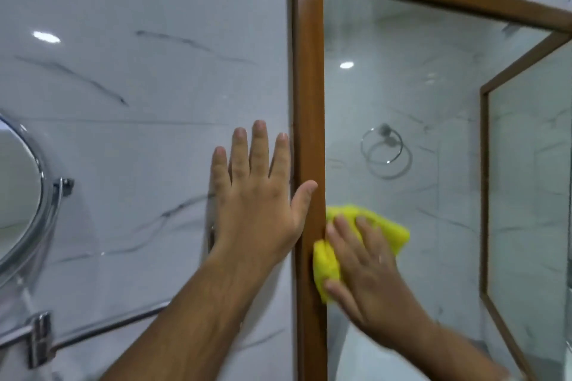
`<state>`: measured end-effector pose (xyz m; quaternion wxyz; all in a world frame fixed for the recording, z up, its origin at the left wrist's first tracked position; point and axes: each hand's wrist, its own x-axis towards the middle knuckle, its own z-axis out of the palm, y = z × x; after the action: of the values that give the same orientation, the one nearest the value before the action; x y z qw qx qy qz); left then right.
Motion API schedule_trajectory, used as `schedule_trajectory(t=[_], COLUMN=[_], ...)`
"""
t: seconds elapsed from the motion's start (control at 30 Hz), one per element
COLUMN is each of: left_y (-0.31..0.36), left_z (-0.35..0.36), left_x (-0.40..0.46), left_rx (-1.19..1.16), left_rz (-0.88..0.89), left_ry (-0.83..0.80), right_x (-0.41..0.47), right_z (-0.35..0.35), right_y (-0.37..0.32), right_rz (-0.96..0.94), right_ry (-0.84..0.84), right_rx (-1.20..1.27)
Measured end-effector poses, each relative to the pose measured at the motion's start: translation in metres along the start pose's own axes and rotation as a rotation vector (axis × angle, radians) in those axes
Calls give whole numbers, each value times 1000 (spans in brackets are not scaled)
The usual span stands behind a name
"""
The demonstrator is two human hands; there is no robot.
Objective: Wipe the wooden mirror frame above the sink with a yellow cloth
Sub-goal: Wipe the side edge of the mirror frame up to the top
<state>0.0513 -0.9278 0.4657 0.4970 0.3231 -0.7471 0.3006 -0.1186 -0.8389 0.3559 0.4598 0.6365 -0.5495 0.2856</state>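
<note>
The wooden mirror frame point(308, 102) runs vertically through the middle of the view, with its top rail slanting off to the upper right. My right hand point(368, 269) presses a yellow cloth point(325, 266) flat against the frame's inner edge and the mirror glass point(402, 86), low on the left rail. My left hand point(257, 195) lies flat with fingers spread on the marble wall, its thumb resting on the frame just above the cloth.
White marble wall tiles point(139, 86) fill the left side. A round chrome magnifying mirror point(34, 195) on a wall arm sits at the far left, with a chrome rail point(102, 328) below it. The glass reflects a towel ring point(383, 148) and another wooden frame point(484, 195).
</note>
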Motion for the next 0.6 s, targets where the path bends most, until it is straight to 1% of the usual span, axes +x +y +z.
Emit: schedule_trajectory(t=[0.1,0.13,0.2,0.23,0.27,0.37,0.43,0.5,0.6], left_y=[14,17,24,26,29,38,48,57,62], left_z=[8,11,19,23,26,35,39,44,53], left_x=[-11,-12,-21,-27,-31,-47,-60,-75,-99], left_rx=[7,18,32,25,15,-12,-20,-28,-61], left_rz=[-40,-47,-53,-55,-65,-114,-154,-183,-195], left_ry=[-6,1,6,6,7,-5,5,17,35], right_x=[30,31,-4,-35,-69,-181,-239,-271,-277], right_z=[-10,-6,12,26,42,87,104,113,120], right_y=[1,-1,-13,-22,-35,-86,-113,-124,-122], right_rz=[122,119,137,152,174,232,278,296,273], right_ry=[13,24,34,20,-21,-214,-317,-352,-351], right_rx=[8,19,77,96,109,128,104,80,104])
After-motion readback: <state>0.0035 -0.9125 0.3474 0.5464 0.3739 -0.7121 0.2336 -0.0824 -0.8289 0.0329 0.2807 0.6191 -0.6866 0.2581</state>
